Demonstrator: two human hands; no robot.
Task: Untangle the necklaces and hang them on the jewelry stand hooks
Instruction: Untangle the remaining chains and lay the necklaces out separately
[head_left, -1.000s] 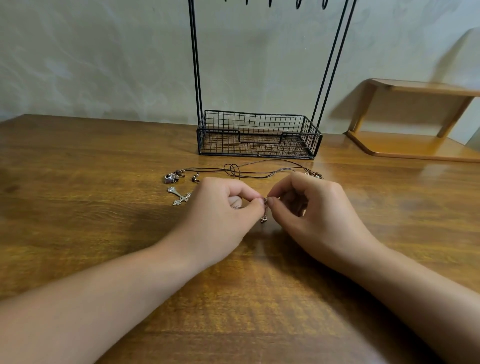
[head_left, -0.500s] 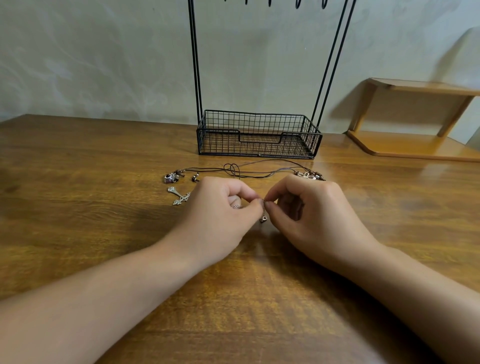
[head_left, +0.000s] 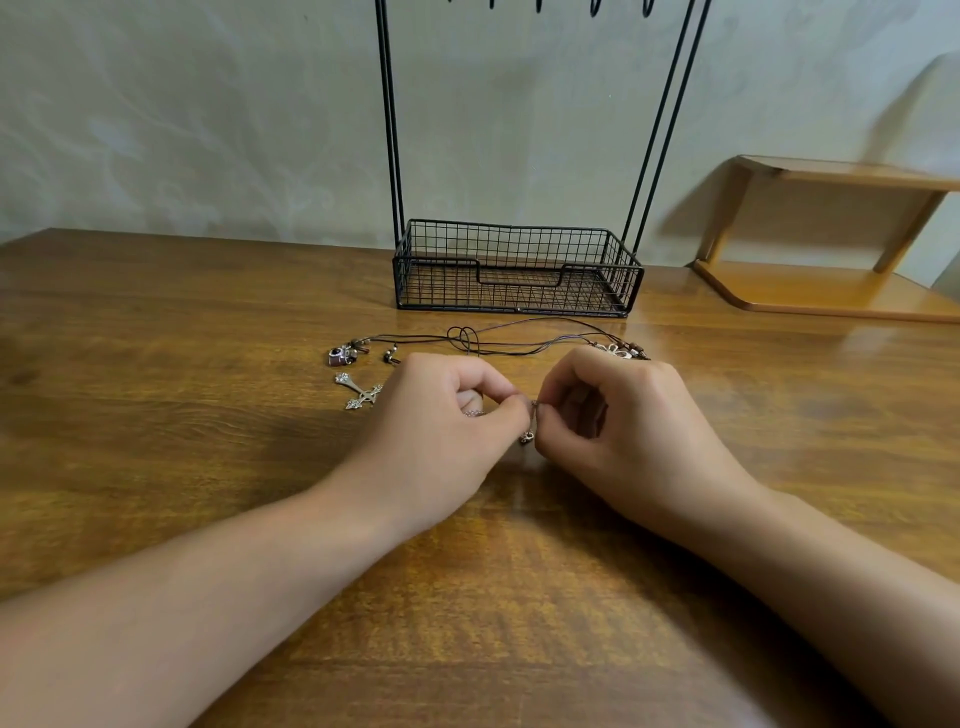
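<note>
Left hand (head_left: 436, 441) and right hand (head_left: 623, 431): fingertips pinch thin chain (head_left: 529, 432) between them, low over table (head_left: 156, 415). Clasp dangles below pinch. Dark cord necklaces (head_left: 498, 343) lie tangled behind hands. Cross pendant (head_left: 361, 392) left. Jewelry stand (head_left: 514, 270) beyond, at wall.

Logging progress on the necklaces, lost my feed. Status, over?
Left hand and right hand both pinching thin chain at its clasp, low over table. Cord necklaces looped together beyond. Stand hooks bare. Nothing in the way.
</note>
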